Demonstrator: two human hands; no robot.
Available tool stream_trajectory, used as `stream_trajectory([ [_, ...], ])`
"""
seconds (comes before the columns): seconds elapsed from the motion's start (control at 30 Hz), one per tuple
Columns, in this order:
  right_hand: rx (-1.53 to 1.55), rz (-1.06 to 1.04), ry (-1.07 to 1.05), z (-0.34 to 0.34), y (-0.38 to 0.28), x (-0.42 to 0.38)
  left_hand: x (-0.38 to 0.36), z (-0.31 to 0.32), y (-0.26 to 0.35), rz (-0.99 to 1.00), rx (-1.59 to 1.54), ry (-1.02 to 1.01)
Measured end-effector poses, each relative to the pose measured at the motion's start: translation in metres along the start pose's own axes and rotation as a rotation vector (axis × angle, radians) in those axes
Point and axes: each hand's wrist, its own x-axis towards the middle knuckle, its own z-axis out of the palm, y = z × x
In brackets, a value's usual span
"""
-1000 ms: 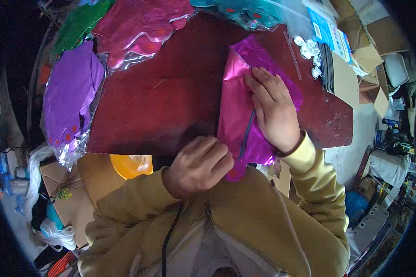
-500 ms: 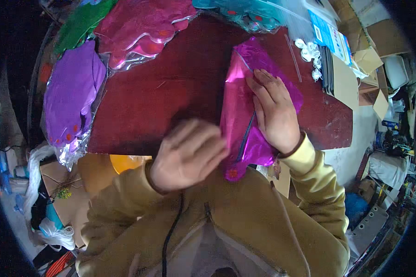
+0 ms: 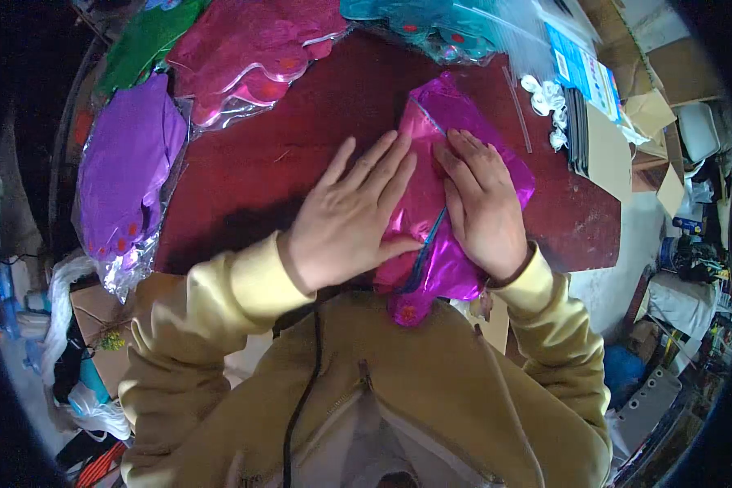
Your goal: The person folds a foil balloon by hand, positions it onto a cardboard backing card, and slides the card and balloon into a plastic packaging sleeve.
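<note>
A shiny magenta foil piece (image 3: 455, 268), apparently a flat, folded foil balloon, lies on the dark red table with its lower tip hanging past the front edge. A blue-edged seam runs slantwise across it, and a red mark shows on the lower tip. My left hand (image 3: 346, 215) is open at the foil's left side, fingers stretched, with the thumb and fingertips over the foil. Flat on the right half rests my right hand (image 3: 488, 211), its fingers extended and close together. Neither hand grips anything.
Around the table (image 3: 244, 187) lie flat foil pieces in clear plastic: purple (image 3: 130, 163), green (image 3: 150, 41), crimson (image 3: 252, 49) and teal (image 3: 431, 24). White ribbon rolls (image 3: 547, 102), clear sticks (image 3: 516, 110) and cardboard pieces (image 3: 606, 146) are at the right.
My left hand has moved up and to the right, from the table's front edge onto the foil's left side, its fingers spreading. My right hand has stayed nearly in place.
</note>
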Motion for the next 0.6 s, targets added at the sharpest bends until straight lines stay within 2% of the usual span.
stream_trajectory([
  [0.37, -0.011, -0.016, 0.013, 0.000, -0.001, -0.001, 0.028, -0.007, -0.035, 0.079, 0.046, -0.038],
  [0.6, -0.006, -0.003, 0.009, -0.002, -0.002, 0.001, -0.020, -0.012, -0.002, 0.070, 0.006, -0.122],
])
